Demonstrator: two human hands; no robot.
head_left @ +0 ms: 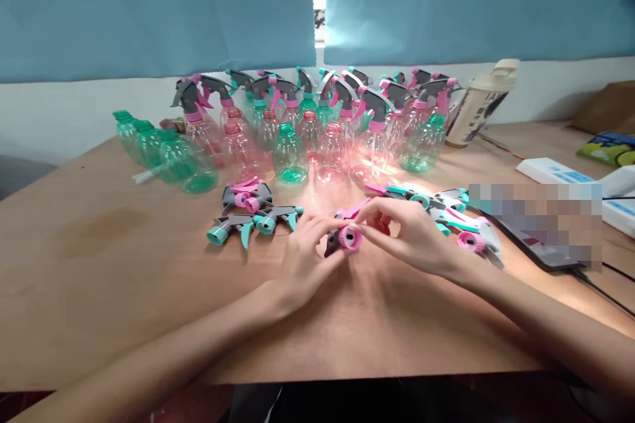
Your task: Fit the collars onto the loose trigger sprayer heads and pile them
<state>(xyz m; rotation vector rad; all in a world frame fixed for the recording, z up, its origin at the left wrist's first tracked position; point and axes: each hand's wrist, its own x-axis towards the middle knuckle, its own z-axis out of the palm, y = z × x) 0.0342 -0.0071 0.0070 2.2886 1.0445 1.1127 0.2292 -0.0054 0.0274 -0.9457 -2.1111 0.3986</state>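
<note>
Both hands are at a grey and pink spray head (350, 238) above the front middle of the table, its round pink collar facing me. My left hand (308, 252) is closed round its grey body from the left. From the right, my right hand (414, 234) pinches the pink collar's upper edge between thumb and fingers. Left of my hands lie several loose spray heads, among them a grey and teal one (231, 228). More loose heads lie right of my hands, one with a pink collar (470, 242).
Behind the hands stand several clear bottles, such as a green one (290, 157) and a pink one (332, 157), many with spray heads on. A cream shaker cup (479, 105) stands at the back right. A phone (538, 231) with a cable and white power strips (558, 171) lie at the right.
</note>
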